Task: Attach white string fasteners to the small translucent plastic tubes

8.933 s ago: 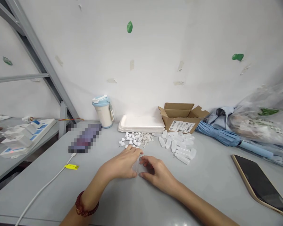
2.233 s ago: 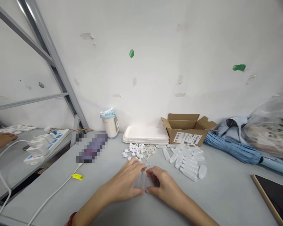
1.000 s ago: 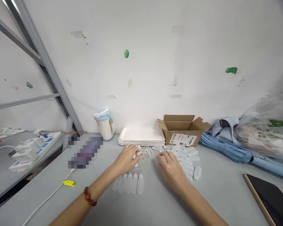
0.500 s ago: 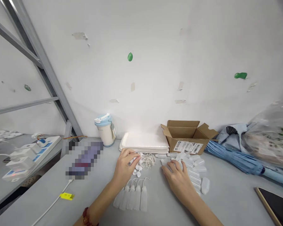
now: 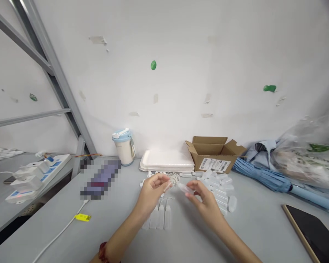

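My right hand [image 5: 204, 199] pinches a small translucent plastic bottle [image 5: 185, 188] between thumb and fingers, its narrow end pointing left. Opposite it, my left hand [image 5: 153, 191] has thumb and fingertips pressed together; whatever is between them is too small to make out. Just behind the fingertips lies a heap of thin white cords [image 5: 174, 178]. Small white caps, partly hidden, lie behind my left hand. Several finished-looking bottles with cord loops [image 5: 167, 217] lie in a row below, partly covered by my left forearm. A pile of loose translucent bottles [image 5: 220, 197] spreads beyond my right hand.
Behind the hands are a stack of white packets [image 5: 167, 161] and an open cardboard box [image 5: 212, 164]. A cup [image 5: 124, 149] stands at left. A folded blue umbrella [image 5: 263, 175] and a phone [image 5: 312, 230] lie at right; a power strip [image 5: 55, 170] sits far left.
My right hand has lifted a bottle off the pile and moved left with it. My left hand has left the caps and shifted right, so the two hands are now close together.
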A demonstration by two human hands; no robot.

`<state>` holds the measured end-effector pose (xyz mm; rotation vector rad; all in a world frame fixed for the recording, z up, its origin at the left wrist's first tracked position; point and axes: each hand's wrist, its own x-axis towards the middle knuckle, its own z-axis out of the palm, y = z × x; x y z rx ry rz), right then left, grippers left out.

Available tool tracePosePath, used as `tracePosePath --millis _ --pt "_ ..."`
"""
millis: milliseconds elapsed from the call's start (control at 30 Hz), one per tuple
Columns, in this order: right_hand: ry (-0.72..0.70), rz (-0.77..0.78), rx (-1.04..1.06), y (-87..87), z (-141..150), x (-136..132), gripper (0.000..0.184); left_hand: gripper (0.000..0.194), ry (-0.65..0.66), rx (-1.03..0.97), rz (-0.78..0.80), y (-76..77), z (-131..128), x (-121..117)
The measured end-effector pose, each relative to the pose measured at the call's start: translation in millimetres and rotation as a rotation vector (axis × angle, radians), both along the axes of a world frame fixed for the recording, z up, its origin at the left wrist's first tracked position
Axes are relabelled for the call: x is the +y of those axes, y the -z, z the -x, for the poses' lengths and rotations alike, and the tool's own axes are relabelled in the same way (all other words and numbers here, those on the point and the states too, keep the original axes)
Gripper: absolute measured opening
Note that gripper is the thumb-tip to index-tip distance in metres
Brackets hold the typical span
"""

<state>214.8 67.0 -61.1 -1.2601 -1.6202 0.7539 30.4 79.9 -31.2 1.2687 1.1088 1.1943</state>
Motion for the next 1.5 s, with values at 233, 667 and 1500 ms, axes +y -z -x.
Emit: tracePosePath --millis 233,667,1500 --pt "-0.139 0.122 0.180 0.6 7.2 -6.3 0.019 0.018 0.123 0.008 0.071 -1.5 -3.2 -4.1" --pt "-0.270 0.197 0.262 1.4 11.9 -12.7 0.025 0.020 0.158 0.034 0.085 2.7 -8.3 -8.6" --pt "-0.170 -0.018 -0.106 -1.3 13.6 -21.0 0.038 0.022 0.183 0.176 -0.035 11.0 -6.6 -9.1"
